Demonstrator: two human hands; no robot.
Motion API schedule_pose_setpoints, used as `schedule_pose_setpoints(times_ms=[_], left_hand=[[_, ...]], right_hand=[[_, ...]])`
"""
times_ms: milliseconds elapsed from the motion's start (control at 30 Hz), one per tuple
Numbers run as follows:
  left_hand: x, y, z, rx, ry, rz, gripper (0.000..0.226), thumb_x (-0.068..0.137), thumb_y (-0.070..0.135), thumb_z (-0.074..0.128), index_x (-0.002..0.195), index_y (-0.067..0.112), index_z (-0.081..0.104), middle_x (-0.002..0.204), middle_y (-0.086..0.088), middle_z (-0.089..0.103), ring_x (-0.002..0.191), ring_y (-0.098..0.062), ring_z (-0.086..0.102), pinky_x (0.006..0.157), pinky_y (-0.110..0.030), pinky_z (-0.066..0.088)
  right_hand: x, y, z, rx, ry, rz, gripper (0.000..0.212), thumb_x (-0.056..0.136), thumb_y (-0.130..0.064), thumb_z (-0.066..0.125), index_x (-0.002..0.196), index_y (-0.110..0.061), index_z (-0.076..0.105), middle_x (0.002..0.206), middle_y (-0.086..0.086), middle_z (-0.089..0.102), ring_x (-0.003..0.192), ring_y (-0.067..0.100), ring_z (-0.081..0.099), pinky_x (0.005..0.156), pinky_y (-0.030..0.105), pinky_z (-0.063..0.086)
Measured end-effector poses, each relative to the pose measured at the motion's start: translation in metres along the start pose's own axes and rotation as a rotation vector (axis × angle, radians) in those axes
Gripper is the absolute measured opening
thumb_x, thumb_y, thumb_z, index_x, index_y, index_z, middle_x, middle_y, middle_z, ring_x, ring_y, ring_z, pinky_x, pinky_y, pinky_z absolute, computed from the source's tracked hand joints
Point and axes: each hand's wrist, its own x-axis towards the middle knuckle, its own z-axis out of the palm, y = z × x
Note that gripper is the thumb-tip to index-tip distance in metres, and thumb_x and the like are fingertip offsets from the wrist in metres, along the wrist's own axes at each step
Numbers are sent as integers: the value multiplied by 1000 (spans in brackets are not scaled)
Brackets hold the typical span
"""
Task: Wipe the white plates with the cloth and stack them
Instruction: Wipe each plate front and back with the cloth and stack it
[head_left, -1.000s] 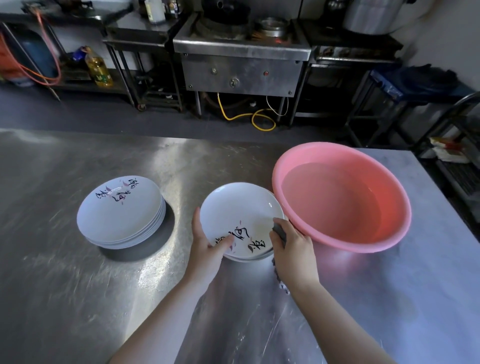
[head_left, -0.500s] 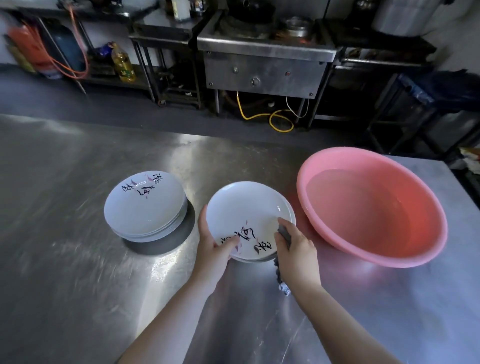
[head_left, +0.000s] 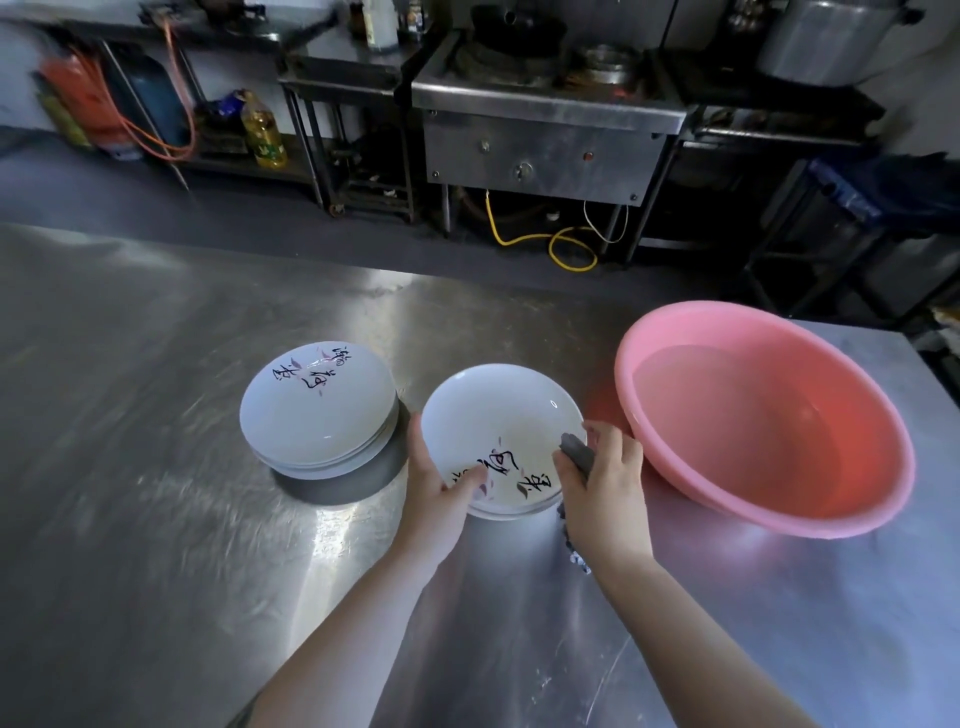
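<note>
The stainless-steel table (head_left: 156, 519) carried a pink basin (head_left: 883, 457) holding water at the right. A stack of white plates (head_left: 317, 410) stood at centre-left, apart from the basin. Between them sat a white plate (head_left: 493, 415) on at least one more. The left hand (head_left: 434, 488) gripped its near-left rim, thumb inside. The right hand (head_left: 608, 488) curled around a grey cloth (head_left: 576, 454), pressing it onto the plate's right inner surface.

Table (head_left: 156, 519) is showing brushed, reflective steel. Plates (head_left: 498, 415) are showing glossy white glaze with painted script. Basin (head_left: 769, 519) is showing smooth pink plastic. Cloth (head_left: 576, 457) is appearing matt grey.
</note>
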Motion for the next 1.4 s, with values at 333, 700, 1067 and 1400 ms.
schedule_pose_setpoints(times_ms=[333,700,1067,1400], left_hand=[[0,4,-109,644,381,235,29,88,3,66,112,19,69,117,7,64,110,-22,61,87,-45,53],[18,-21,-145,1035,281,474,24,69,2,86,91,13,80,97,0,77,92,-26,71,85,-47,54],[31,-19,-161,624,662,144,25,84,23,78,105,11,72,115,-5,65,110,-27,55,82,-32,44],[46,-12,-161,338,768,-131,43,73,17,83,110,9,63,104,-5,64,99,-24,60,73,-25,34]], right_hand=[[-22,-39,9,53,-63,-174,28,89,-23,64,92,-30,38,101,-16,40,78,34,59,62,49,53],[-50,-71,63,93,-193,-225,25,90,-25,62,89,-34,39,101,-19,40,79,35,58,69,51,52],[-58,-67,68,87,-176,-220,29,90,-23,63,86,-36,38,102,-25,38,77,34,58,63,50,53],[-59,-69,71,81,-176,-243,32,89,-22,65,86,-40,38,101,-23,40,74,33,58,66,49,53]])
